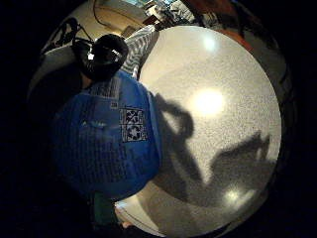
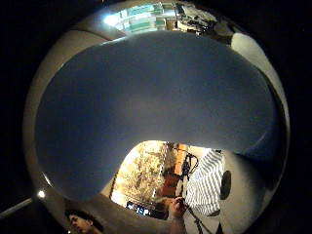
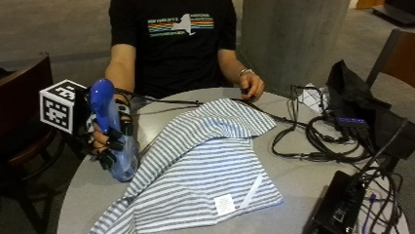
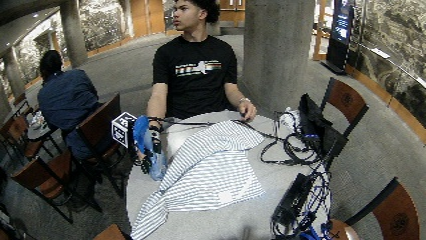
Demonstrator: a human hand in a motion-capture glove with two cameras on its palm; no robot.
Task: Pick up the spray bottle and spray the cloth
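A blue spray bottle (image 3: 115, 146) stands tilted near the table's left edge, its blue trigger head (image 3: 101, 96) up. My gloved right hand (image 3: 111, 132) grips its neck and body, fingers curled round it. The bottle's labelled blue body (image 1: 106, 144) fills the little finger side palm view and its smooth blue side (image 2: 156, 107) fills the thumb side view. A grey-and-white striped cloth (image 3: 204, 170) lies spread over the round grey table (image 3: 305, 175), right beside the bottle. The person's bare hand (image 3: 252, 87) rests at the table's far edge.
Black cables (image 3: 305, 136) and dark electronic boxes (image 3: 337, 209) crowd the table's right side. A black bag (image 3: 350, 97) stands at the right. A wooden chair (image 3: 26, 112) is close to the left of the table. A concrete pillar (image 3: 292, 39) rises behind.
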